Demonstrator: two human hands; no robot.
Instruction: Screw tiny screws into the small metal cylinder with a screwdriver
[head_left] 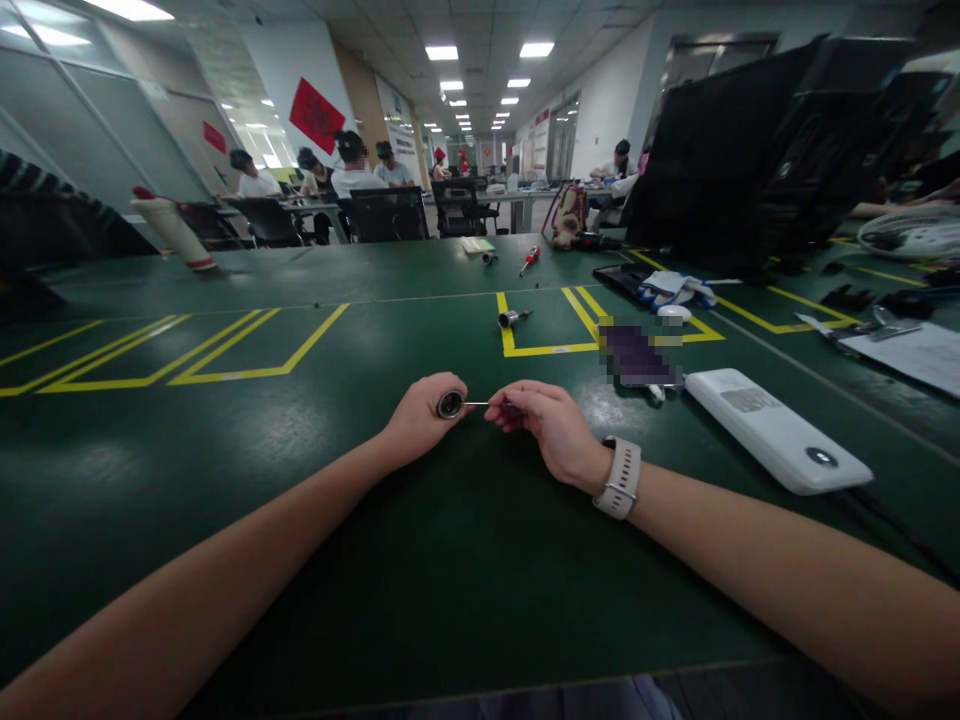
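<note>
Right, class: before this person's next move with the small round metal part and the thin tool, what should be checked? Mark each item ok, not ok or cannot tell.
1. Left hand has a firm hold on the round metal part: ok, fingers closed round it.
2. Right hand grips the thin tool: ok, pinched at the fingertips.
3. Tool tip seated in the part: cannot tell, too small to see.
4. Hands kept low over the green table: ok.
5. White power bank apart from the right hand: ok.
6. Second metal part lying out of the way inside the yellow lines: ok.
</note>
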